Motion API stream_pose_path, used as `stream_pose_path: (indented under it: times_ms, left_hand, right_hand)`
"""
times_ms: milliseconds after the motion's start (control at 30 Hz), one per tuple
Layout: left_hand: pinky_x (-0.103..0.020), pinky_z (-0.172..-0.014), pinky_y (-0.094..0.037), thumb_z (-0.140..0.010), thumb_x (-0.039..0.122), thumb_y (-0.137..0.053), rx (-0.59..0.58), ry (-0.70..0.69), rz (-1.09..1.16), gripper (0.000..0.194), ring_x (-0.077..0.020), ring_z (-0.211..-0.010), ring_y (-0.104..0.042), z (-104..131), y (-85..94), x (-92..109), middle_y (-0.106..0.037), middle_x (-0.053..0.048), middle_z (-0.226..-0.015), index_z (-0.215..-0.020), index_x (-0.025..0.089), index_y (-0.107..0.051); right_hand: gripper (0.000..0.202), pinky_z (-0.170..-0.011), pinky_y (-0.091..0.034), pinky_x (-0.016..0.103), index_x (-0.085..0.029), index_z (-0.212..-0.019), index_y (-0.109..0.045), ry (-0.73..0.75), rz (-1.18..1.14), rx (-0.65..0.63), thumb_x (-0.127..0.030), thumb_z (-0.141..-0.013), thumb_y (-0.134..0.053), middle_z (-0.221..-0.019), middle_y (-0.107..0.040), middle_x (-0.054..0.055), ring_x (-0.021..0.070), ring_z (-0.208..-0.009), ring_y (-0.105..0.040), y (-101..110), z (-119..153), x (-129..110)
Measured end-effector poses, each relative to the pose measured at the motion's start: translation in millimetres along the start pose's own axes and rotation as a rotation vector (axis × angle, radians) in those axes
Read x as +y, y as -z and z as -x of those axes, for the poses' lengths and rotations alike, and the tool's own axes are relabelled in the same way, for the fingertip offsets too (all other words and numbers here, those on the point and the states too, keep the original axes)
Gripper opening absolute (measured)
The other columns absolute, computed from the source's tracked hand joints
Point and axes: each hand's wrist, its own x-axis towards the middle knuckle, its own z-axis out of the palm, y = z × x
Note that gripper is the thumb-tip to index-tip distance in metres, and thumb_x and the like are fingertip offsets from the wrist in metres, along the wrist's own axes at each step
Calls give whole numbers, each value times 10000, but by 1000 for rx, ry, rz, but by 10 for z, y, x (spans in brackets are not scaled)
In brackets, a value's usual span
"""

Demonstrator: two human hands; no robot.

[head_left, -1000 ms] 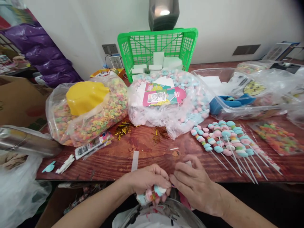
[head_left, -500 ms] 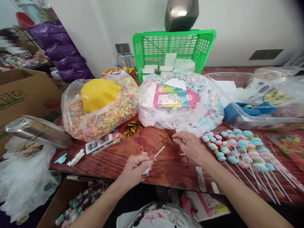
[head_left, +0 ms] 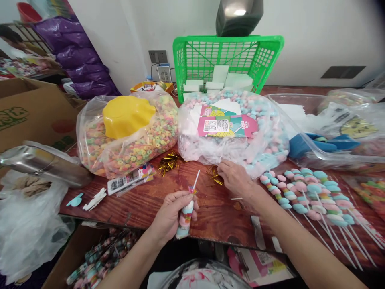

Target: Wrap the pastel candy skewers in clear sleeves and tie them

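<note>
Near the table's front edge, my left hand (head_left: 174, 210) is closed round the neck of a wrapped candy skewer (head_left: 185, 218); its white stick points up and to the right. My right hand (head_left: 236, 176) reaches over the table, its fingers bent at a small bunch of gold twist ties (head_left: 215, 176). Whether a tie is between its fingertips is too small to tell. Another pile of gold ties (head_left: 169, 162) lies further left. Unwrapped marshmallow skewers (head_left: 315, 192) lie on the right with their sticks toward the front.
Behind are a bag of ring candies (head_left: 135, 150) under a yellow bowl (head_left: 129, 116), a bag of marshmallows (head_left: 267, 136) and a green basket (head_left: 228, 39). A steel flask (head_left: 51, 166) lies left. Wrapped skewers (head_left: 93, 257) fill a box below. A person (head_left: 15, 40) is far left.
My left hand has turned the wrapped skewer more upright, so its candy now shows below the fingers. My right hand has moved slightly onto the small bunch of gold ties. The view has shifted a little.
</note>
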Motion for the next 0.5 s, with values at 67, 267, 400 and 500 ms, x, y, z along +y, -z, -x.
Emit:
stream_pose_path:
  times_ms: [67, 267, 400, 500]
  left_hand:
    - [-198, -453, -447, -648, 329, -774, -8, -8, 24, 256, -110, -481, -588, -19, -51, 28, -663, -45, -651, -714, 99, -685]
    - [-153, -392, -394, -639, 339, -776, -55, -24, -18, 303, -96, -505, -583, -91, -299, 37, -671, -67, -707, -790, 86, -709]
    - [-139, -323, -318, -633, 357, -783, -101, -2, -69, 341, -94, -495, -590, -119, -494, 2, -686, -69, -798, -859, 113, -712]
    - [-145, -331, -327, -608, 342, -803, -165, 53, -58, 376, -117, -543, -622, -130, -646, -58, -699, -82, -835, -895, 113, -721]
  right_hand:
    - [192, -715, -389, 279, -165, -842, -600, -11, -46, 72, -114, -853, -414, -882, -617, 74, 173, -793, -553, 76, 72, 53]
    - [175, -538, -376, 234, -195, -724, -525, -67, -219, 230, -182, -857, -412, -589, -531, -25, 125, -555, -502, 74, 377, 188]
    - [163, -509, -368, 227, -195, -728, -525, -54, -254, 352, -180, -855, -425, -586, -534, -28, 114, -528, -493, 57, 596, 107]
    - [160, -564, -379, 253, -191, -767, -566, 15, -230, 422, -138, -836, -432, -639, -573, 0, 130, -575, -519, 112, 753, -60]
